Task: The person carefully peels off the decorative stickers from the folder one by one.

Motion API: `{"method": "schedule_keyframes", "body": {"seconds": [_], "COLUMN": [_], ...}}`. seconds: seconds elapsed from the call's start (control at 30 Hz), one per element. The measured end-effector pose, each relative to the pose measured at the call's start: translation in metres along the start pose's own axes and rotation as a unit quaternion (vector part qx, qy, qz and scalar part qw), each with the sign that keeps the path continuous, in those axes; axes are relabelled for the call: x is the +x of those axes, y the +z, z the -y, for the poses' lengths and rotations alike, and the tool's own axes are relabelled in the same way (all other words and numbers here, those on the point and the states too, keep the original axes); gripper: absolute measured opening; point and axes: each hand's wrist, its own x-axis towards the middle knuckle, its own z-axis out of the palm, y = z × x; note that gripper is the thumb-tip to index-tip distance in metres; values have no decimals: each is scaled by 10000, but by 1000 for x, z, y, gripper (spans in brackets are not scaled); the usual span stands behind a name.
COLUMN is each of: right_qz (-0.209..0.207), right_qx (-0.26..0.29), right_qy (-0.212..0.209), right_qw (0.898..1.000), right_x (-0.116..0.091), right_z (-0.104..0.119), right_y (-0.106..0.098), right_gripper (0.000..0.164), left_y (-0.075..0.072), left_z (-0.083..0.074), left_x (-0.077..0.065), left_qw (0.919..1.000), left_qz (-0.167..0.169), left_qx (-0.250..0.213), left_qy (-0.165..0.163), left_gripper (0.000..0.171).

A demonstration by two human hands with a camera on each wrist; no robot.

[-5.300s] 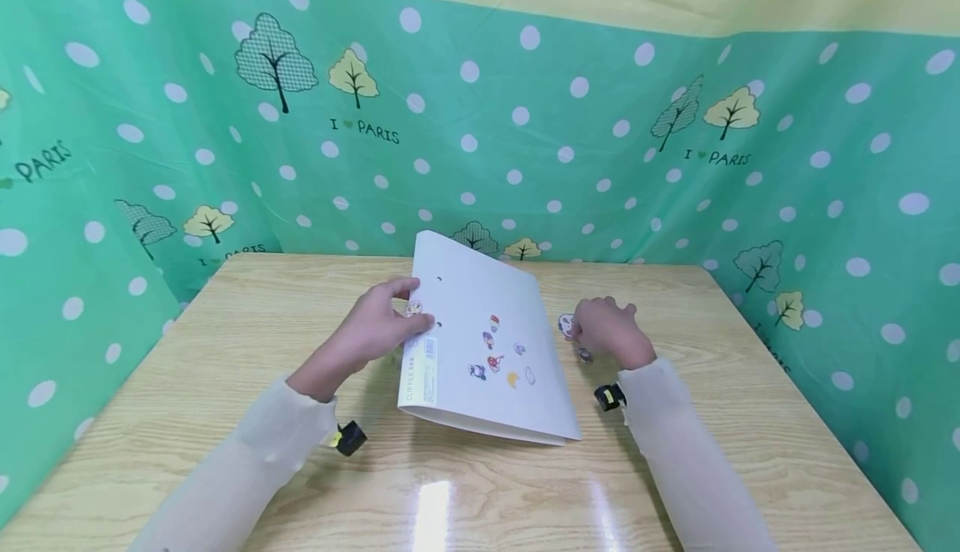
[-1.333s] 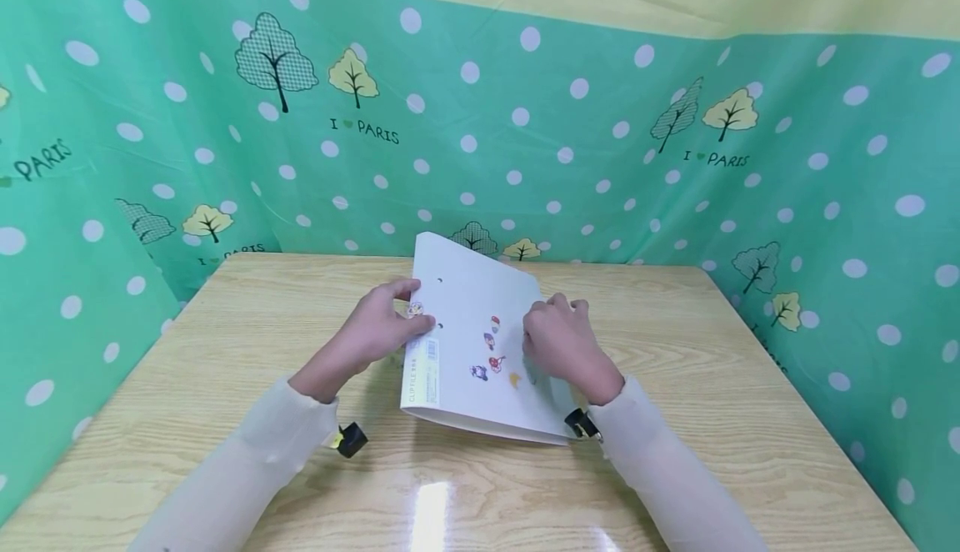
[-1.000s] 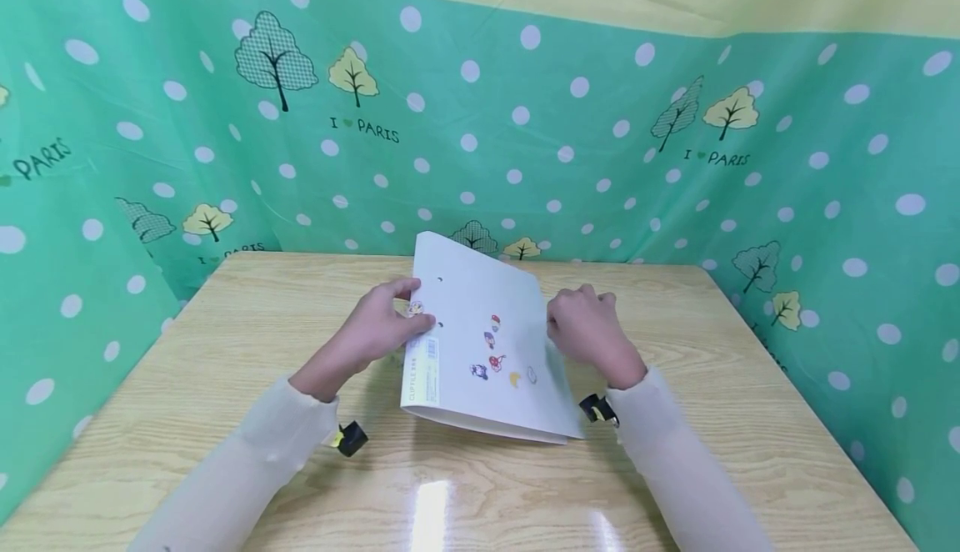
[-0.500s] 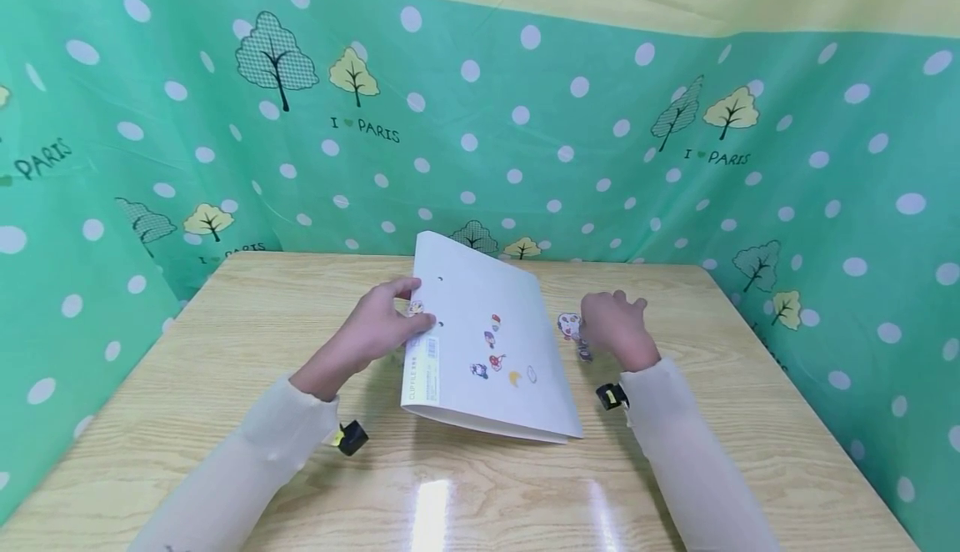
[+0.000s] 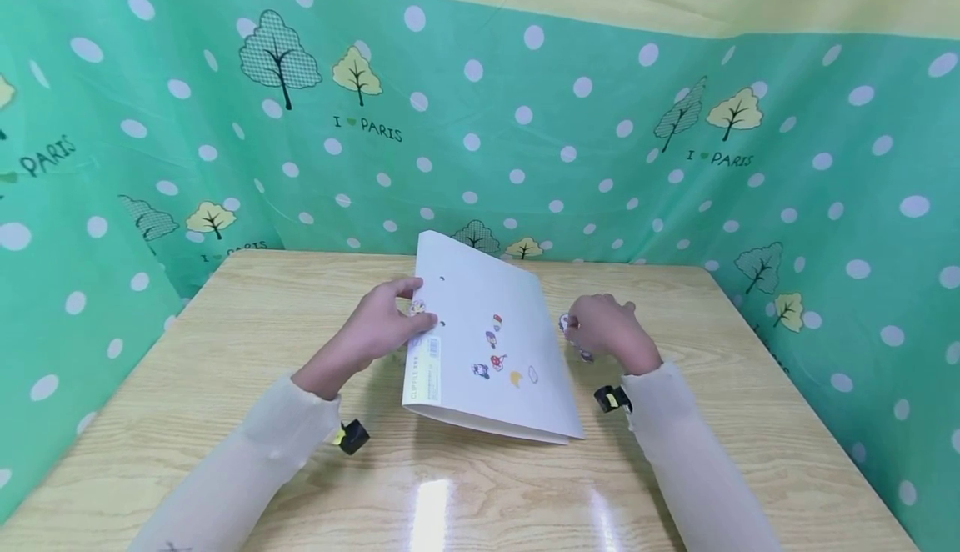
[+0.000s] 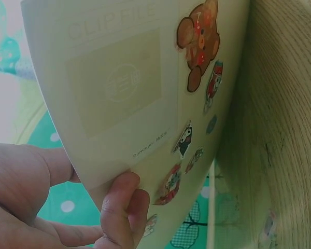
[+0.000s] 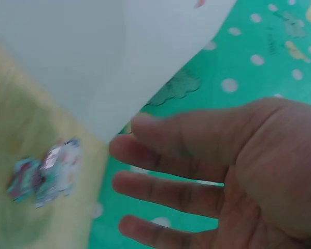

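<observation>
My left hand (image 5: 378, 327) grips a white clip file folder (image 5: 480, 285) by its spine edge, thumb on the front cover. The folder stands tilted on the table. Several small stickers dot its front, among them a yellow crescent (image 5: 516, 378) and a red one (image 5: 498, 362). In the left wrist view the other side of the folder carries more, including a brown bear sticker (image 6: 198, 44). My right hand (image 5: 609, 331) is over the table just right of the folder. Its fingers are fairly straight in the right wrist view, with nothing visible between them. Loose stickers (image 7: 49, 174) lie nearby.
The wooden table (image 5: 262, 352) reaches back to a green dotted curtain (image 5: 480, 143), which also hangs at both sides. A small black camera (image 5: 611, 398) sits on the right wrist, another (image 5: 352, 435) on the left.
My right hand went from the table to the folder's front and back. A purple sticker there is gone from the cover. My left hand keeps its grip on the folder.
</observation>
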Motion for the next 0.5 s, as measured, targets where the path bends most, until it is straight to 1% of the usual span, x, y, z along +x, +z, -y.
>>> {"method": "schedule_keyframes", "body": {"seconds": [0.17, 0.27, 0.5], "right_qz": [189, 249, 426], "right_qx": [-48, -154, -315], "right_qy": [-416, -559, -657], "right_qw": [9989, 9980, 9964], "right_x": [-13, -20, -29], "right_z": [17, 28, 44], "right_y": [-12, -14, -11], "right_gripper": [15, 16, 22], "left_y": [-1, -1, 1], "left_z": [-1, -1, -1], "left_x": [0, 0, 0], "left_qw": [10000, 10000, 10000], "left_qz": [5, -1, 17], "left_qx": [2, 29, 33], "left_qy": [-5, -27, 27], "left_gripper": [72, 72, 72]}}
